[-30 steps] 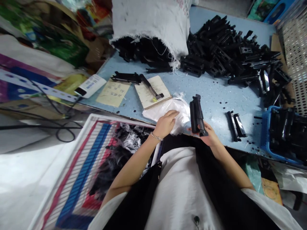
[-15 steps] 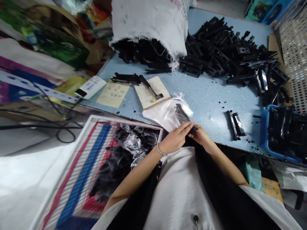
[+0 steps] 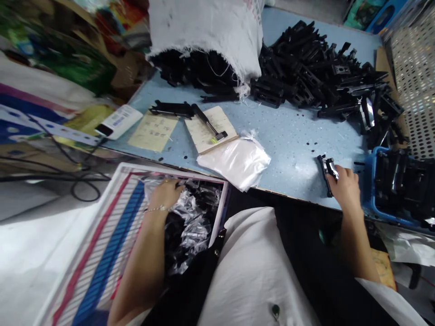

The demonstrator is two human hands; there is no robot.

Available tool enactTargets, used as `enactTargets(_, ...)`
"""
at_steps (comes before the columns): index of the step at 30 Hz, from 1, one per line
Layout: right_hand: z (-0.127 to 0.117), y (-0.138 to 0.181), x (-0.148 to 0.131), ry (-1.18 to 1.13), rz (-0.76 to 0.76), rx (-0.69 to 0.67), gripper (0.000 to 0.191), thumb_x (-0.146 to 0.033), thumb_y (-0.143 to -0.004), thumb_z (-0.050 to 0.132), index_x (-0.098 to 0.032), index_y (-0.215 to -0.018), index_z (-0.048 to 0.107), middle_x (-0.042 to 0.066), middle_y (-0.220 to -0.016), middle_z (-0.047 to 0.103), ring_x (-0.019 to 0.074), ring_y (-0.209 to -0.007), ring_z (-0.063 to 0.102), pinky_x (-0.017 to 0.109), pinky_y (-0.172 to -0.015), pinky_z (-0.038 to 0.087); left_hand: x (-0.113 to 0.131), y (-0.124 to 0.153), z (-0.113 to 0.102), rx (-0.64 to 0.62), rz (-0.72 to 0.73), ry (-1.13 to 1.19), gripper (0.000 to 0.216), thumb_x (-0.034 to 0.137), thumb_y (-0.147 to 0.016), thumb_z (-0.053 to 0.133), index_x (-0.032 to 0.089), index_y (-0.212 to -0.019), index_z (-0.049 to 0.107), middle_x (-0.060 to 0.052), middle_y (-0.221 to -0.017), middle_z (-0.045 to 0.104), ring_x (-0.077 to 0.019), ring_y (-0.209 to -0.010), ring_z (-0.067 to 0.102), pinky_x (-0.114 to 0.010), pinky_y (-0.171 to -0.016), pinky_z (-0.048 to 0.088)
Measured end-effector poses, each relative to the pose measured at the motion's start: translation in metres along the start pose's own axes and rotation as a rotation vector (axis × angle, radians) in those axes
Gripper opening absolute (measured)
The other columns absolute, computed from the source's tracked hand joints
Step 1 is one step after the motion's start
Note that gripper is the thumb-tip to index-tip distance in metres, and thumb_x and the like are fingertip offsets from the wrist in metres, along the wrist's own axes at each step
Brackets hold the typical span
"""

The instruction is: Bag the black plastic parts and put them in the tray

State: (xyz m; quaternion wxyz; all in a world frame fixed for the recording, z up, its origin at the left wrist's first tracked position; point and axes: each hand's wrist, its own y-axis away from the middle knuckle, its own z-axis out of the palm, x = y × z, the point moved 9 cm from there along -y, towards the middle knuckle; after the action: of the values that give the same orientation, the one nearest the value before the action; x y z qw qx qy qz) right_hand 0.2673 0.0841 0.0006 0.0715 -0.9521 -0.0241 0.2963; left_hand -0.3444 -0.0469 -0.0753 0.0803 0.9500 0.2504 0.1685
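My left hand point(image 3: 166, 194) is over the striped crate point(image 3: 112, 217) at the left, fingers curled down around a bagged black plastic part. Only a dark tip and some clear film show beside the fingers. Beneath it lie several more black parts in clear bags point(image 3: 193, 222). On the blue table's right side, my right hand point(image 3: 345, 184) grips one of two black plastic parts point(image 3: 325, 174) lying side by side; its fingers partly cover them. A flat stack of clear plastic bags point(image 3: 238, 160) rests at the table's front edge, between the hands.
A large heap of black parts point(image 3: 306, 68) covers the back right. A white woven sack point(image 3: 207, 27) spills more. Beside my right hand stands a blue basket point(image 3: 374, 181) of parts. A notebook point(image 3: 207, 136), yellow note point(image 3: 152, 131) and white labelled device point(image 3: 120, 121) lie left.
My hands were together over the bags, holding a black part. They have parted: the left has gone into the crate, the right across to the two parts on the table.
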Motion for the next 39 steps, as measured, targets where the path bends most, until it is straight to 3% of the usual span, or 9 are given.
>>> enactTargets(3,-0.007,0.003,0.052,0.109,0.095,-0.031,0.035,-0.047,-0.082,0.069,-0.021,-0.105,0.065,0.016,-0.103,0.063,0.0440,-0.113,0.059,0.058,-0.089,0.046,-0.037,-0.028,0.012,0.031,-0.147,-0.004,0.011,0.019,-0.075,0.056,0.013,-0.083,0.062,-0.022,-0.104,0.072,-0.0420,-0.110,0.065,-0.059,-0.095,0.052)
enactTargets(6,-0.001,0.008,0.061,0.067,0.132,-0.080,0.022,-0.043,-0.083,0.068,-0.023,-0.091,0.066,0.010,-0.087,0.064,0.0371,-0.099,0.065,0.053,-0.084,0.047,-0.012,-0.028,0.006,0.199,-0.133,0.014,0.028,0.015,-0.083,0.049,0.007,-0.107,0.060,-0.028,-0.132,0.059,-0.0415,-0.131,0.052,-0.060,-0.109,0.042)
enactTargets(11,0.044,0.009,0.011,-0.264,0.226,-0.218,0.017,-0.037,-0.081,0.068,-0.022,-0.089,0.071,0.008,-0.083,0.069,0.0269,-0.083,0.065,0.046,-0.082,0.050,0.122,0.020,-0.001,0.482,0.254,0.213,0.035,0.031,-0.092,0.056,0.012,-0.122,0.055,-0.022,-0.131,0.054,-0.0343,-0.132,0.046,-0.053,-0.115,0.037)
enactTargets(14,0.094,0.009,-0.035,-0.509,0.252,-0.335,0.029,-0.041,-0.082,0.065,-0.020,-0.101,0.072,0.006,-0.092,0.073,0.0213,-0.082,0.066,0.039,-0.077,0.054,0.213,0.041,0.031,0.276,0.542,0.241,0.029,0.038,-0.090,0.064,0.015,-0.108,0.060,-0.017,-0.118,0.059,-0.0315,-0.118,0.055,-0.047,-0.104,0.047)
enactTargets(17,0.138,0.014,-0.070,-0.734,0.316,-0.459,0.036,-0.045,-0.079,0.067,-0.020,-0.105,0.070,0.002,-0.087,0.071,0.0156,-0.074,0.063,0.031,-0.068,0.053,0.255,0.037,0.052,0.104,0.592,0.152,0.018,0.034,-0.094,0.059,0.017,-0.093,0.065,-0.015,-0.113,0.064,-0.0298,-0.107,0.061,-0.044,-0.096,0.050)
enactTargets(24,0.163,0.014,-0.136,-1.254,0.364,-0.608,0.036,-0.051,-0.075,0.078,-0.023,-0.096,0.069,0.000,-0.082,0.069,0.0170,-0.078,0.067,0.029,-0.069,0.053,0.223,-0.008,0.045,-0.132,0.391,0.633,0.014,0.028,-0.089,0.059,0.017,-0.087,0.069,-0.006,-0.090,0.073,-0.0189,-0.084,0.068,-0.032,-0.083,0.054)
enactTargets(29,0.187,0.004,-0.172,-1.467,0.363,-0.658,0.038,-0.054,-0.069,0.083,-0.024,-0.086,0.067,0.001,-0.079,0.070,0.0215,-0.084,0.070,0.034,-0.074,0.056,0.219,0.003,0.031,-0.029,0.434,0.726,0.016,0.018,-0.086,0.056,0.016,-0.096,0.068,-0.007,-0.094,0.074,-0.0195,-0.087,0.069,-0.034,-0.082,0.058)
enactTargets(34,0.185,0.008,-0.156,-1.472,0.405,-0.572,0.033,-0.048,-0.068,0.085,-0.023,-0.082,0.068,-0.001,-0.072,0.068,0.0163,-0.068,0.066,0.027,-0.059,0.052,0.245,0.027,0.016,0.128,0.739,0.311,0.039,0.009,-0.090,0.042,0.017,-0.116,0.071,-0.012,-0.132,0.067,-0.0247,-0.118,0.063,-0.043,-0.108,0.051)
enactTargets(39,0.174,0.062,-0.128,-1.399,0.582,-0.917,0.023,-0.038,-0.075,0.079,-0.019,-0.078,0.067,0.003,-0.069,0.069,0.0164,-0.059,0.064,0.026,-0.049,0.050,0.245,0.025,0.011,0.113,0.701,0.315,0.057,0.008,-0.089,0.042,0.017,-0.144,0.053,-0.011,-0.149,0.054,-0.0220,-0.137,0.054,-0.036,-0.116,0.046)
